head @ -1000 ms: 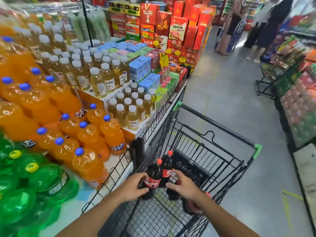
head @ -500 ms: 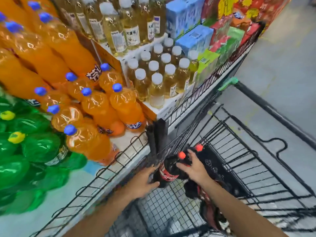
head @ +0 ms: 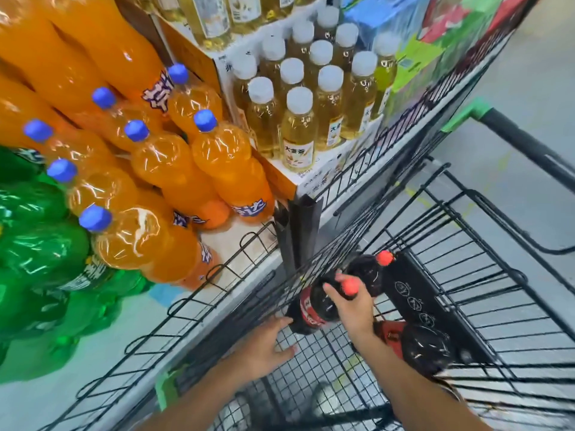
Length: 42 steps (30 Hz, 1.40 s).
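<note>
The right hand is being kept curled round a cola bottle near its neck. The bottle is tilted and low inside the wire cart. The left hand is being held open, thumb at the bottle's base. A second cola bottle is standing just behind — a third is lying beside the right wrist. Orange soda bottles are being displayed on the shelf — left of the cart.

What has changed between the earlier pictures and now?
The nearer cola bottle and the farther cola bottle went down into the shopping cart and tipped sideways. The left hand let go and lies open at the nearer one's base; the right hand still grips its neck. The orange soda bottles stayed.
</note>
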{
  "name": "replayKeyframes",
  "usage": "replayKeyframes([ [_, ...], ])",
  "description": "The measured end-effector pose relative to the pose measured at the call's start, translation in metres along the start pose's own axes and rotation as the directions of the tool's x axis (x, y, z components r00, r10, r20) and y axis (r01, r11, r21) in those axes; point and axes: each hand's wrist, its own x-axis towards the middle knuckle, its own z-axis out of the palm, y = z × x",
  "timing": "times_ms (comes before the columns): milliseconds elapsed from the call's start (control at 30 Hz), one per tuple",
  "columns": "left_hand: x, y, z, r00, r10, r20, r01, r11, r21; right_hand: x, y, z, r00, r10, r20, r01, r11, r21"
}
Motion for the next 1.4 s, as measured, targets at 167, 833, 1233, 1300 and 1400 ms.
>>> replayKeyframes([
  [167,0.016,0.006,0.003,1.000,-0.004,0.004,0.004,1.000,0.002,-0.020,0.033,-0.008,0.997,-0.004,0.081,0.007,0.999,-0.031],
  [833,0.124,0.013,0.038,0.993,0.115,0.029,-0.115,0.993,-0.003,-0.009,0.057,-0.020,0.984,0.118,0.135,-0.126,0.991,0.050],
  [1233,0.034,0.074,-0.007,0.979,0.192,-0.066,-0.198,0.974,-0.113,-0.077,-0.061,-0.050,0.994,-0.057,0.093,0.063,0.995,-0.071],
  [1300,0.007,0.088,-0.024,0.963,0.247,-0.106,-0.256,0.964,-0.076,-0.097,-0.087,-0.055,0.992,-0.098,0.081,0.105,0.991,-0.088],
  [1400,-0.042,0.111,-0.049,0.922,0.353,-0.162,-0.367,0.927,-0.071,-0.140,-0.130,-0.060,0.984,-0.166,0.062,0.173,0.978,-0.118],
])
